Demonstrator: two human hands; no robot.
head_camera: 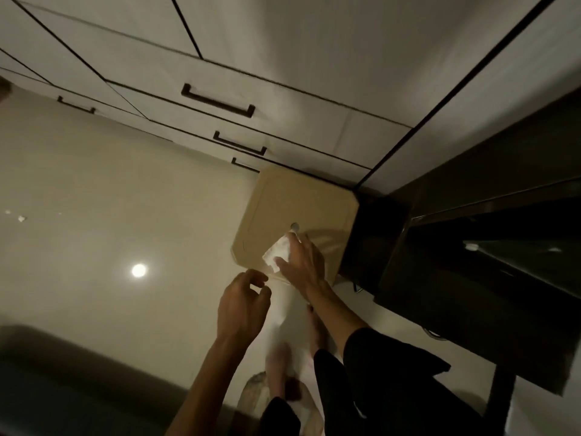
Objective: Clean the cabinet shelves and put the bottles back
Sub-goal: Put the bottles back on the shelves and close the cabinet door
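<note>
A white crumpled cloth point(276, 251) lies under the fingers of my right hand point(301, 265), which presses it onto the top of a tan cardboard box point(292, 199) standing on the floor. My left hand point(243, 305) hovers just left of the box's near edge, fingers loosely curled with nothing visible in them. To the right stands the dark cabinet point(471, 196) with a glass shelf point(518, 259) showing inside. No bottles are in view.
White drawers with dark handles point(218, 100) run along the far side. The glossy beige floor point(110, 199) reflects a ceiling lamp. My feet point(283, 369) and a small mat are below the hands. A dark grey object fills the bottom left corner.
</note>
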